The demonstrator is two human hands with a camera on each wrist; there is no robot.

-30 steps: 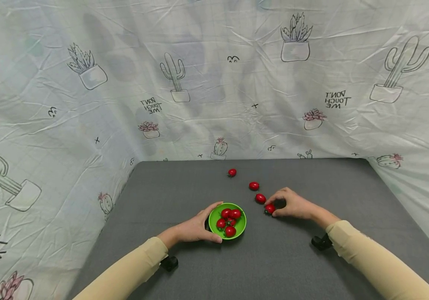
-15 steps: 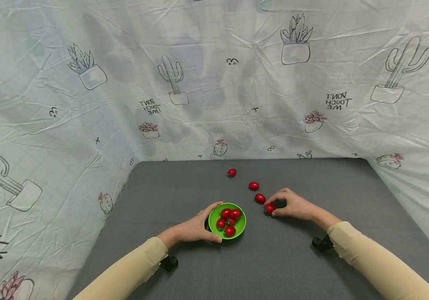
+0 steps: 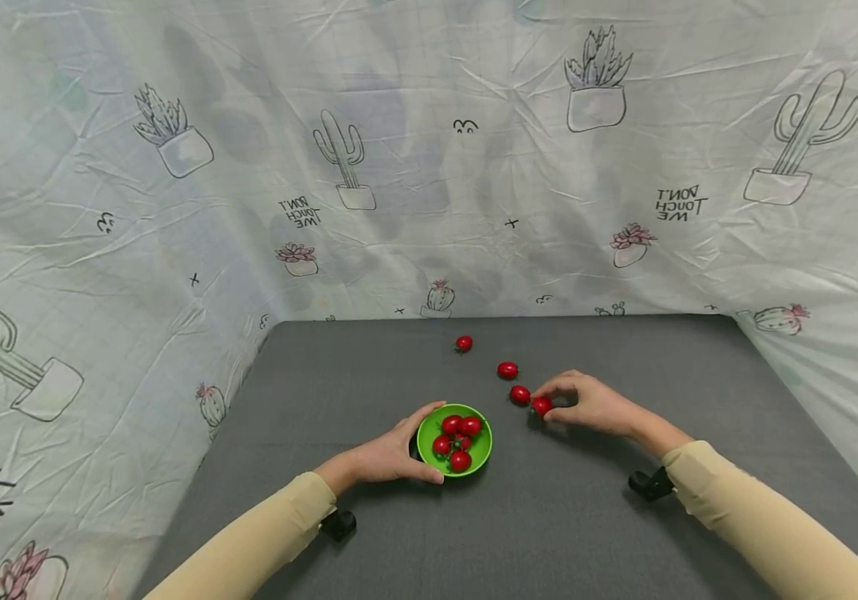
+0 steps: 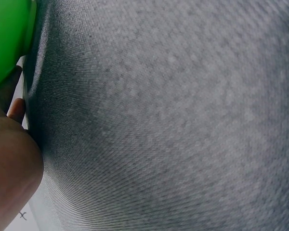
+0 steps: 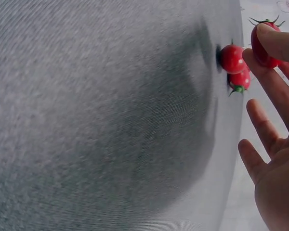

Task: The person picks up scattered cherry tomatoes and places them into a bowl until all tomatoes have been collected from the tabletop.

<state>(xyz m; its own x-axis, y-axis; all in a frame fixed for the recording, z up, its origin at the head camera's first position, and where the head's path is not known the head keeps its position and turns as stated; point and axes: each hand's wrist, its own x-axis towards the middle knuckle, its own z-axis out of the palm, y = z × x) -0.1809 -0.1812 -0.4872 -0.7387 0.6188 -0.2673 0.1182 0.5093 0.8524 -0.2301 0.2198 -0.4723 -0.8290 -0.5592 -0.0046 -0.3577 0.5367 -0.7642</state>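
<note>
Only readable writing is on the cactus-print sheet point(image 3: 429, 167) hung behind the table: "DON'T TOUCH ME", printed mirror-reversed, near the middle, again at right, and partly cut off at bottom left.

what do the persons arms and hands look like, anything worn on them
Both arms wear long, plain cream-yellow sleeves that end at the wrists. The left hand and right hand are bare, with no gloves, rings or watch that show. Under each wrist sits a small black device, likely the wrist camera; the other is on the right. No cables show.
</note>
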